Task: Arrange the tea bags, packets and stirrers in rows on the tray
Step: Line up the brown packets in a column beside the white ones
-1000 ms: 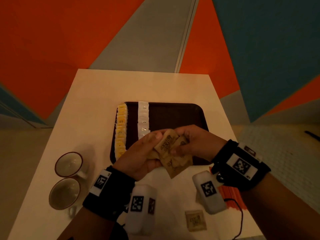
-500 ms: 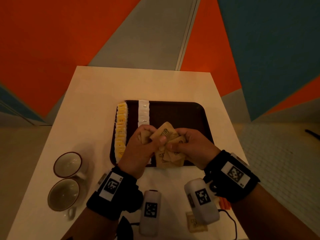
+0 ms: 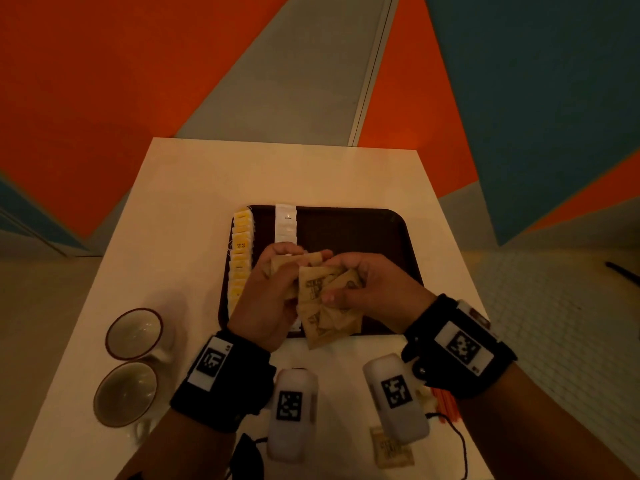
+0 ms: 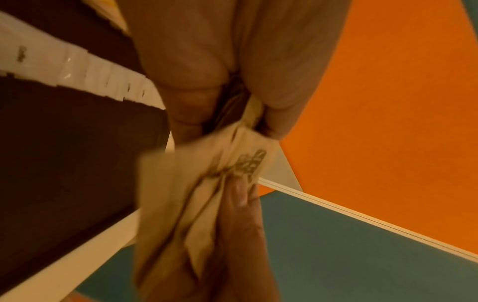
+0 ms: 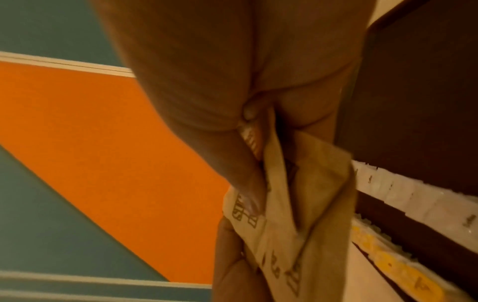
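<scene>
A dark brown tray [image 3: 360, 230] lies on the white table [image 3: 180, 209]. Along its left edge runs a row of yellow tea bags [image 3: 240, 252], and beside it a row of white packets [image 3: 286, 223]. Above the tray's near half, my left hand [image 3: 273, 296] and right hand [image 3: 367, 289] both grip a fanned bunch of brown paper packets [image 3: 323, 306]. Both wrist views show the bunch close up, brown packets [image 4: 196, 194] and brown packets [image 5: 292, 214] pinched between fingers and thumb. One more brown packet [image 3: 391, 448] lies near the table's front edge. Orange stirrers [image 3: 446, 403] peek out under my right wrist.
Two empty cups [image 3: 133, 332] [image 3: 126, 393] stand at the table's left front. The tray's right half [image 3: 346, 233] holds nothing. Orange, grey and teal floor surrounds the table.
Both hands have moved away from me with the brown packets, from the table's near side to above the tray, and have shuffled the bunch between them.
</scene>
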Motion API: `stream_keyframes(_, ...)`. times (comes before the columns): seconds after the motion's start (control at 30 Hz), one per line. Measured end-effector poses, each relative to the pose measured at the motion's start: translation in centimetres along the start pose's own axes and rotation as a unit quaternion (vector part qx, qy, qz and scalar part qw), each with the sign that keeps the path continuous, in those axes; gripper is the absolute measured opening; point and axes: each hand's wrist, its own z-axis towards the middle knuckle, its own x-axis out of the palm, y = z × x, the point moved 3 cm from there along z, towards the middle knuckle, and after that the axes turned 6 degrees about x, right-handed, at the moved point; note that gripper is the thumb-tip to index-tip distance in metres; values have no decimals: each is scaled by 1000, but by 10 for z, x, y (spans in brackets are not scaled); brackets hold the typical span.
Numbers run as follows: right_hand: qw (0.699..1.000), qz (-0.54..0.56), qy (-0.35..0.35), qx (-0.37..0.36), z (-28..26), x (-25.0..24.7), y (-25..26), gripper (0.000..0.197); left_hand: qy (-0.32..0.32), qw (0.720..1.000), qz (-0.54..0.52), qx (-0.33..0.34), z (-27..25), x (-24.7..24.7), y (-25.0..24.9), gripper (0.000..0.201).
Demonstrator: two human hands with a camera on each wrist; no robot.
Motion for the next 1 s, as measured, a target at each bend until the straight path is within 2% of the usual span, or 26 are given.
stream_keyframes(0.1,997,80,-12,-9,0,4,-2,28,-37,999,-10,10,-1,3,3,18)
stream_keyframes(0.23,989,134,-50,-25,-5,-6,-1,31,-69,997,-37,23,1,-8,-1,11)
stream_keyframes(0.3,992,116,-41,-26,-7,-9,1,35,-42,998,23,31,1,-11,-6,7)
stream_keyframes(0.4,998,63,-17,-21,-7,-5,1,42,42,989,140,28,-2,-3,-6,26)
stream_keyframes(0.47,999,28,-19,-25,-4,-2,1,45,59,984,167,35,-6,4,-3,22)
stream_keyframes(0.57,999,20,-38,-26,-3,-3,0,44,2,989,138,53,-5,3,-3,9)
stream_keyframes(0.7,996,48,-64,-31,-10,-17,-2,39,-41,997,57,22,-2,-13,-8,3)
stream_keyframes(0.83,985,147,-61,-71,-12,-24,2,34,-17,999,-33,1,-2,-14,-7,14)
stream_keyframes(1.0,984,144,-53,-93,-7,-17,8,30,53,996,-62,-23,-7,1,-4,55)
